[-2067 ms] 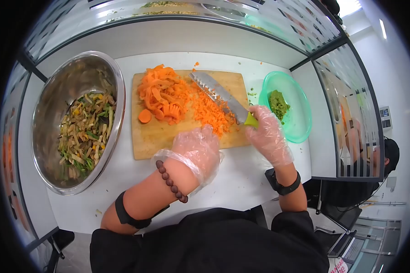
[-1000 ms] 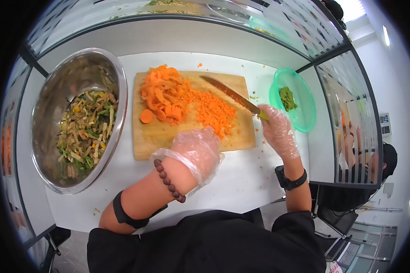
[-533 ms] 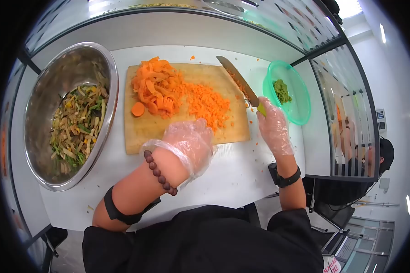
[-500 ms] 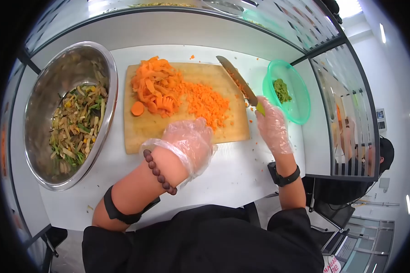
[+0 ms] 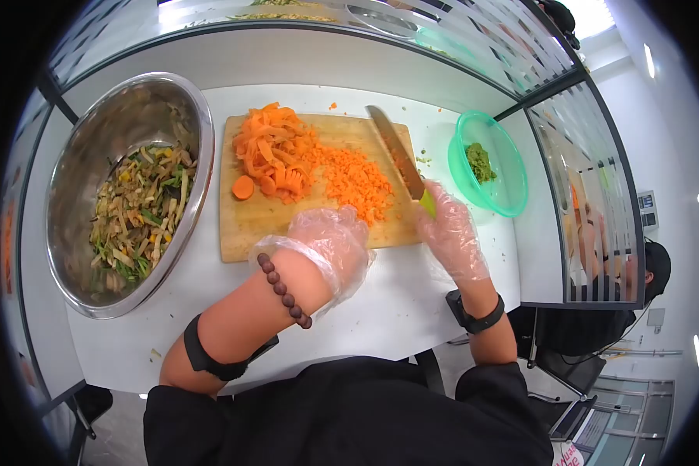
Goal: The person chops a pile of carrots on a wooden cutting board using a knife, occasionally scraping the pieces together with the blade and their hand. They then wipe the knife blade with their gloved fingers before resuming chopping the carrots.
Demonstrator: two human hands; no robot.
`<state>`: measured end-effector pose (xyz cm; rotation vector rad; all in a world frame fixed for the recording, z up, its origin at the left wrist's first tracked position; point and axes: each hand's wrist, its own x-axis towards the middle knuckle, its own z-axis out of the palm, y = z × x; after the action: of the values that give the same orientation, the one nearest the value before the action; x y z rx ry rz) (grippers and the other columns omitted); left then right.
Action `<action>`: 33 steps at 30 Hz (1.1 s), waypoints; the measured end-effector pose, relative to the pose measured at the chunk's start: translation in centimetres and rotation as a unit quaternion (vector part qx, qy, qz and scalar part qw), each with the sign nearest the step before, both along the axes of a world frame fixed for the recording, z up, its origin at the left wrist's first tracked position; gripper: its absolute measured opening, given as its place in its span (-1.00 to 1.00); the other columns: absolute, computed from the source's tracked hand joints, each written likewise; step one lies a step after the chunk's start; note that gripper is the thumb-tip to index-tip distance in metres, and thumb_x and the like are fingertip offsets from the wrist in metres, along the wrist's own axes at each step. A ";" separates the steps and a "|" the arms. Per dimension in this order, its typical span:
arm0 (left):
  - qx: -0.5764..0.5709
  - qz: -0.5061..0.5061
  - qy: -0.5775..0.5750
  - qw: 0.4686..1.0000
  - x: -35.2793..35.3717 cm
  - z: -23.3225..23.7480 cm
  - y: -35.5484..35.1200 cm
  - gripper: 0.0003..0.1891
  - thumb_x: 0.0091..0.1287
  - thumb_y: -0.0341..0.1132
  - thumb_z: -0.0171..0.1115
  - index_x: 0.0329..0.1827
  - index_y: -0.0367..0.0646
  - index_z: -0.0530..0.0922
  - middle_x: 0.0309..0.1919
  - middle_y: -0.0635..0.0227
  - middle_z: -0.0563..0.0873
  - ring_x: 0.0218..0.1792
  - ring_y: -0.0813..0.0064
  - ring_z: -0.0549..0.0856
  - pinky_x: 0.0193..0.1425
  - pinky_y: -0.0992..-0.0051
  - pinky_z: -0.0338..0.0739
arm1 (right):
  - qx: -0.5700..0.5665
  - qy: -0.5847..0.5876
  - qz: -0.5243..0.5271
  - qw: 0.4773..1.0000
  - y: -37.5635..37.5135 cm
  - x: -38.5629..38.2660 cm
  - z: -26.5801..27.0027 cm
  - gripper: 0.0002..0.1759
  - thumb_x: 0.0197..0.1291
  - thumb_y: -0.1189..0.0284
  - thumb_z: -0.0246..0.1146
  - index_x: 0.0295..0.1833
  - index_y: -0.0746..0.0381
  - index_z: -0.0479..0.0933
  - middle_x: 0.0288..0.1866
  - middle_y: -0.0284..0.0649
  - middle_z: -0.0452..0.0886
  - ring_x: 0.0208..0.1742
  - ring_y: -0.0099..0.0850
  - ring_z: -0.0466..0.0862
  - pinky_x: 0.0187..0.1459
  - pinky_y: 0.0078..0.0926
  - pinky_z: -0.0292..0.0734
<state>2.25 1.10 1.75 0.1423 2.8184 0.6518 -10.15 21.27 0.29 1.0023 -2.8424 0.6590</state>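
R hand (image 5: 450,237), in a thin clear glove, is closed round the green handle of the knife (image 5: 396,151). The blade's long axis runs from the near-right corner of the cutting board (image 5: 256,229) up and away to the far edge, leaning a bit left. It sits just right of the diced carrot (image 5: 357,179), w/ orange bits stuck to the blade. Can't tell if the edge touches the wood.

L hand (image 5: 330,248), also gloved, rests knuckles-up on the near edge of the board. Fingers are loosely bent w/ nothing seen in it, just below the dice.

So the dice lie btw the two hands: L hand is at the near side, the blade flanks them on the right. Uncut carrot strips (image 5: 276,151) and one carrot round (image 5: 243,187) lie further left, on the L hand's side and well apart from the blade.

Steel bowl (image 5: 207,132) of mixed veg shreds stands left of the board. A green plastic bowl (image 5: 520,182) w/ green mince is on the right, near the R hand. All of it is on the white tabletop (image 5: 412,295).
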 end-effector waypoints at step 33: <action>0.003 -0.039 0.022 0.999 -0.5 -0.5 -0.5 -0.64 0.50 -0.11 0.19 0.11 -0.23 0.64 0.16 0.02 0.69 0.18 -0.02 0.68 0.26 0.04 0.57 | -0.027 -0.141 -0.009 0.990 0.4 0.8 -1.0 -0.53 0.40 0.38 0.26 0.35 0.29 0.42 -0.01 0.26 0.69 0.05 0.21 0.68 0.04 -0.01 0.58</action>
<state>1.70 0.64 1.21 0.2702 2.8356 0.6476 -9.36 21.66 -0.70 0.9420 -3.0470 0.9391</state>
